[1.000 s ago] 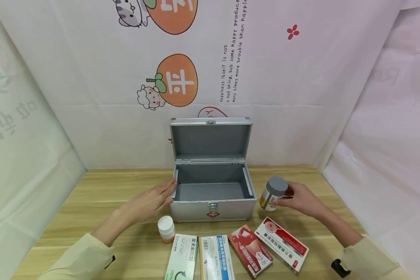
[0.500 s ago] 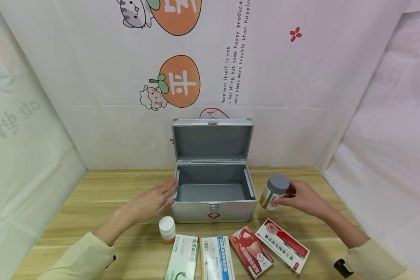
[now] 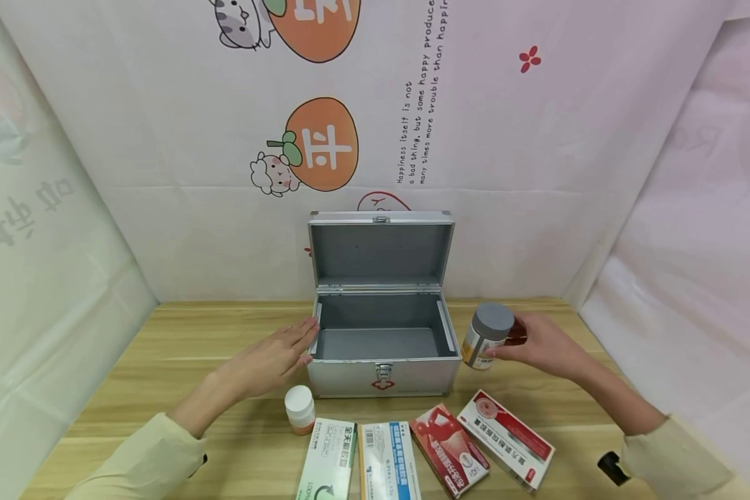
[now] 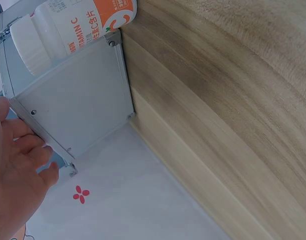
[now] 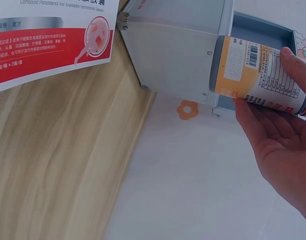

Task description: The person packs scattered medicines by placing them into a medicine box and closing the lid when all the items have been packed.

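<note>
Here, on a wood-grain table [image 3: 162, 361], we see a squat jar [image 3: 487, 338] with a broad grey lid, pale label and orange band, at three o'clock from an open silver case [image 3: 350, 378]. The jar leans a little, its lid toward one o'clock. Our right hand [image 3: 545, 346] pinches it between thumb and fingers; our left hand [image 3: 269, 360], fingers extended, touches the case's rim at nine o'clock. The case is grey inside, with a red cross emblem below its latch.

Around the case, a small white-capped bottle [image 3: 300, 410] stands between seven and eight o'clock, marked Vitamin C in the left wrist view. Cartons lie flat: a green-and-white box [image 3: 328, 458] at seven, a blue-and-white box [image 3: 389, 462] at six, a red box [image 3: 450, 450] at five, a red-and-white box [image 3: 507, 439] at four.

The right wrist view shows the jar's barcode and a ruled panel, its print too small for us to read. The jar hides part of our right fingers in the head view, and we cannot tell whether its base touches the table. The lower frame edge cuts off the green-and-white and blue-and-white boxes
</note>
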